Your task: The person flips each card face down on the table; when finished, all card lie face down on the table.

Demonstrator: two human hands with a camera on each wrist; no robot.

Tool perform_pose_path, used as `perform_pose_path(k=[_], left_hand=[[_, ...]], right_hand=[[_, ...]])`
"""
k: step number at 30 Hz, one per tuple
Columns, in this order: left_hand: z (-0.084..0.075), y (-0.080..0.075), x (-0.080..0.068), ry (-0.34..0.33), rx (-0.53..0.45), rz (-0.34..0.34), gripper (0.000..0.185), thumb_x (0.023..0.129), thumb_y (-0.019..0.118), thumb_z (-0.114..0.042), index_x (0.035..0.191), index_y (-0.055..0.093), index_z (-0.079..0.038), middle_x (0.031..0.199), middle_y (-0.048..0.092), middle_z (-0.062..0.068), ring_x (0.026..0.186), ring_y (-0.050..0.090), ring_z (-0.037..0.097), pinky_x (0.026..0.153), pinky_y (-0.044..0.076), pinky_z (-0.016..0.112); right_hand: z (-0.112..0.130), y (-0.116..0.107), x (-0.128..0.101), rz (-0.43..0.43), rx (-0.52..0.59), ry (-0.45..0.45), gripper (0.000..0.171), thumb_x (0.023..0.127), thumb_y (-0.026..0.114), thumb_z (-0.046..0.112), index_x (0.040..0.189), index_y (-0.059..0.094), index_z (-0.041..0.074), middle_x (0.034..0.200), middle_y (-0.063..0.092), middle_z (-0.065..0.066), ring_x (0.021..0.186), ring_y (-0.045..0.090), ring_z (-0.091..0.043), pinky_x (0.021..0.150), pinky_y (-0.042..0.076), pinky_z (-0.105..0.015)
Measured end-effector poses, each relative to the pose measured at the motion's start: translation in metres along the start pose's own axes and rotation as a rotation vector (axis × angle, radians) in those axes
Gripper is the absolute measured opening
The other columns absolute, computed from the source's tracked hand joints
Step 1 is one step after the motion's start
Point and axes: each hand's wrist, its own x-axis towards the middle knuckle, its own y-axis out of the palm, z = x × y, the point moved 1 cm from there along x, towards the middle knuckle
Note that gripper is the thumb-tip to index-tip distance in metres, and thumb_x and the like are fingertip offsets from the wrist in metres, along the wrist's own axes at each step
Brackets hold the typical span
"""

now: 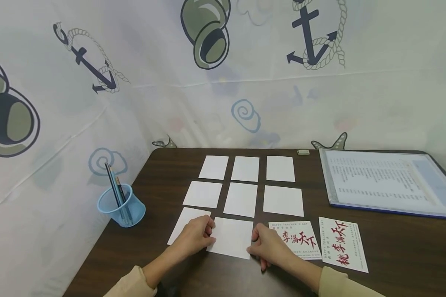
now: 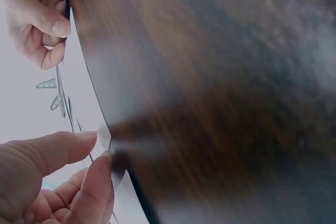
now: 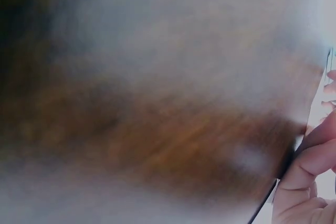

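A blank white card (image 1: 232,236) lies in the middle of the front row, with a hand at each side of it. My left hand (image 1: 195,233) pinches its left edge; in the left wrist view the thumb and forefinger (image 2: 97,179) meet at a corner of the white card (image 2: 86,87). At the opposite edge, my right hand (image 1: 268,243) pinches the card between thumb and bent forefinger. Part of the right hand (image 3: 310,182) shows at the border of the right wrist view. Just right of it lies a card with red lettering (image 1: 299,240), partly covered by that hand.
Several blank cards (image 1: 240,199) form rows beyond the hands. A second red-lettered card (image 1: 342,244) lies at the right. A white board with printed text (image 1: 386,177) occupies the back right, a small eraser-like block (image 1: 303,152) near it. A blue pen cup (image 1: 134,210) stands left.
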Motion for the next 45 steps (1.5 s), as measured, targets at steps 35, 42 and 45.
perform_pose_path(k=[35,42,45], left_hand=[[-0.089,0.071,0.070,0.214,0.028,0.175,0.052,0.070,0.083,-0.025,0.111,0.061,-0.003,0.070,0.053,-0.009,0.059,0.044,0.000,0.054,0.037,0.013],[-0.093,0.074,0.072,0.223,0.077,0.187,0.049,0.070,0.084,-0.023,0.108,0.057,-0.006,0.068,0.051,-0.010,0.056,0.043,0.000,0.052,0.036,0.013],[-0.094,0.074,0.072,0.210,0.065,0.198,0.050,0.070,0.083,-0.022,0.108,0.055,-0.008,0.068,0.051,-0.010,0.055,0.043,0.001,0.051,0.035,0.014]], right_hand=[[-0.054,-0.114,-0.041,-0.310,-0.359,0.050,0.036,0.069,0.079,0.004,0.099,0.061,-0.002,0.079,0.053,-0.003,0.069,0.047,-0.013,0.057,0.041,-0.023],[-0.052,-0.115,-0.041,-0.323,-0.391,0.016,0.035,0.067,0.079,0.001,0.096,0.059,0.000,0.078,0.051,-0.003,0.069,0.046,-0.014,0.058,0.039,-0.023],[-0.053,-0.114,-0.041,-0.312,-0.373,0.039,0.036,0.068,0.079,0.001,0.098,0.058,-0.002,0.078,0.050,-0.004,0.069,0.045,-0.015,0.058,0.039,-0.024]])
